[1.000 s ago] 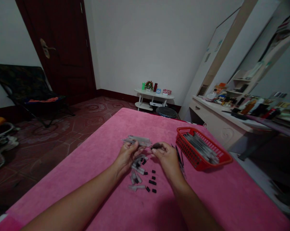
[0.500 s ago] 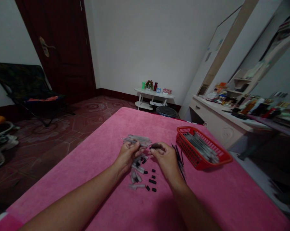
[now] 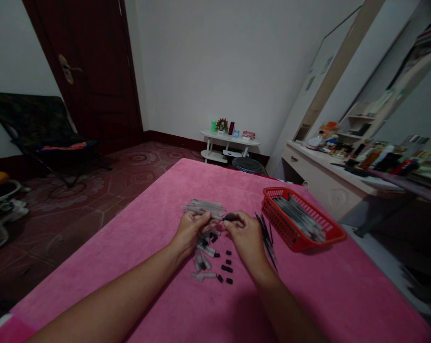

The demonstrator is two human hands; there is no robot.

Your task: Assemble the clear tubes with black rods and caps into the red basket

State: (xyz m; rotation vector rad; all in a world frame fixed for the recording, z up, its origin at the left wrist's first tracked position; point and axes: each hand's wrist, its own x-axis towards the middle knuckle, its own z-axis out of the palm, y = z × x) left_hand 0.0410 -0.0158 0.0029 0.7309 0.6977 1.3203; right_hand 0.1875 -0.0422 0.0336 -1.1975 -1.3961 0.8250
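My left hand [image 3: 190,232] is closed, thumb and fingers pinching a thin clear tube [image 3: 216,216] that looks like a pen barrel. Between the fingertips of my right hand [image 3: 246,234] is a small dark piece [image 3: 230,217], at the right end of that tube; whether they are joined I cannot tell. Just beyond my left hand lies a row of clear tubes [image 3: 204,206]. Below the hands are scattered clear caps [image 3: 208,251] and several short black plugs [image 3: 226,269]. Thin black sticks [image 3: 266,233], like refills, lie right of my right hand.
A red plastic basket [image 3: 290,240] filled with long thin clear-and-dark sticks [image 3: 303,219] stands on the right of the pink-covered table [image 3: 147,295]. Beyond are a dresser [image 3: 329,183] with bottles, a low white shelf [image 3: 218,138], a folding chair [image 3: 40,124] and a door [image 3: 94,71].
The clear tube and the dark piece have come close together at the fingertips. Both hands stay in nearly the same place.
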